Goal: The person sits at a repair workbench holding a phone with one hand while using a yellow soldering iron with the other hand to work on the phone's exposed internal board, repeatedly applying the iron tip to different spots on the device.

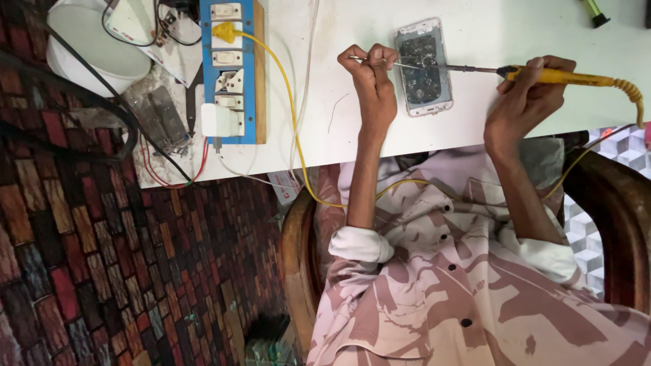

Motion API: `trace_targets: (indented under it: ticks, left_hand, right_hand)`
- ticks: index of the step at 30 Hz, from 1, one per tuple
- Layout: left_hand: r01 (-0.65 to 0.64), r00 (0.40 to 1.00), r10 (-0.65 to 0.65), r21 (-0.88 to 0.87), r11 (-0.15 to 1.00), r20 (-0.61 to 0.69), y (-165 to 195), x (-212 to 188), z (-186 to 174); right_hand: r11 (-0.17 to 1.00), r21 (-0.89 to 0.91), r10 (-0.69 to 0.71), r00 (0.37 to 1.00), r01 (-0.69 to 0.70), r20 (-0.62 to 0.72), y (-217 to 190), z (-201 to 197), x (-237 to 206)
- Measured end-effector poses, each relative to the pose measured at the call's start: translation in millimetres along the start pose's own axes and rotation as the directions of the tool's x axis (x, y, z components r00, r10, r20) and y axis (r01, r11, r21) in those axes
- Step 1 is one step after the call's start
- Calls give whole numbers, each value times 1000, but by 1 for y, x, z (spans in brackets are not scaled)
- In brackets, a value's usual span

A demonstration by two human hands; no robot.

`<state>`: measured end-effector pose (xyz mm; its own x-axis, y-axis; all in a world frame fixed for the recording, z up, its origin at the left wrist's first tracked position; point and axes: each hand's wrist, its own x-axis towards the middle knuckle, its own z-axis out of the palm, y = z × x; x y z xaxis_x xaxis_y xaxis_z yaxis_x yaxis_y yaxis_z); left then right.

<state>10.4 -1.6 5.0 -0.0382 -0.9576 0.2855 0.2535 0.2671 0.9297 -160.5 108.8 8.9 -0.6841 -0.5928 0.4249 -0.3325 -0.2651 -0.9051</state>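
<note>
Yellow-handled, the soldering iron (556,75) lay pinched in the right hand (525,102), its dark metal tip reaching across an opened phone (424,66) that rested face down on the white worktop (488,34). The left hand (373,81) was curled shut at the phone's left edge, fingertips pinching a thin strand of wire (400,65) that met the iron's tip over the exposed insides. A yellow cord (288,102) ran from the blue switchboard (230,68) down over the worktop's edge and across the person's patterned shirt (461,285). A white bucket (88,41) stood at the far left, near tangled black cables, above the brick-patterned floor (102,257)
</note>
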Motion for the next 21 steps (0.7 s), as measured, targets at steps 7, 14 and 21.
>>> trace_targets:
  ticks: [7,14,21]
  left_hand:
    - [-17,1000,17,-18,1000,10,0,0,0]
    - [-18,1000,18,-11,1000,-6,-1,1,1]
    - [-14,1000,14,0,1000,1,-1,0,1]
  right_hand:
    - [999,-30,-39,999,40,13,-4,-2,-5]
    - [999,-4,-37,999,37,38,-5,-2,-5]
    - [999,-22,28,997,-26,68,-11,-1,-7]
